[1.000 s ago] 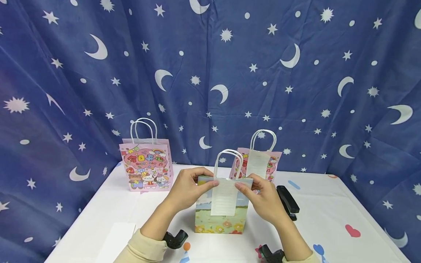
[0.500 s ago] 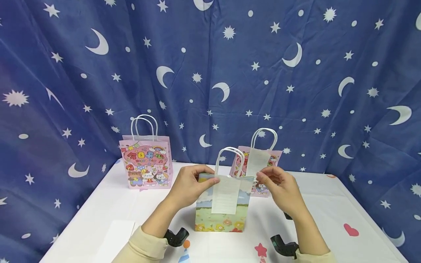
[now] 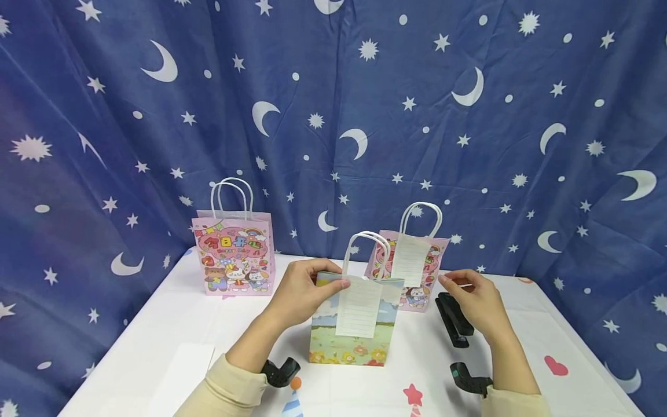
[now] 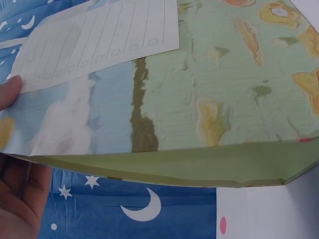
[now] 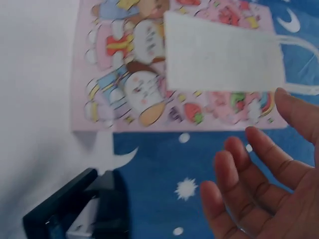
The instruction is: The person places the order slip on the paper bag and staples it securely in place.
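Observation:
In the head view a paper gift bag (image 3: 333, 341) with a painted meadow and flowers stands mid-table, its white handles upright. My left hand (image 3: 304, 292) pinches its top left edge, thumb in front and fingers behind. A lined paper slip (image 3: 357, 310) with small checkboxes lies flat against the bag's front, its upper left corner by my thumb. My right hand (image 3: 476, 301) holds nothing and hovers above a black stapler (image 3: 454, 318), its fingers loosely bent. The right wrist view shows that hand's fingers (image 5: 227, 167) spread, with the stapler (image 5: 82, 214) at lower left.
Behind the meadow bag stands a pink cartoon bag (image 3: 435, 272) with a paper slip (image 3: 410, 259) on its front. Another pink bag (image 3: 237, 255) stands back left. A white sheet (image 3: 182, 373) lies front left. A blue moon-and-star curtain (image 3: 333, 87) hangs behind the table.
My right hand has let go of the meadow bag's top right edge and moved right to above the stapler. The left hand keeps its pinch on the bag.

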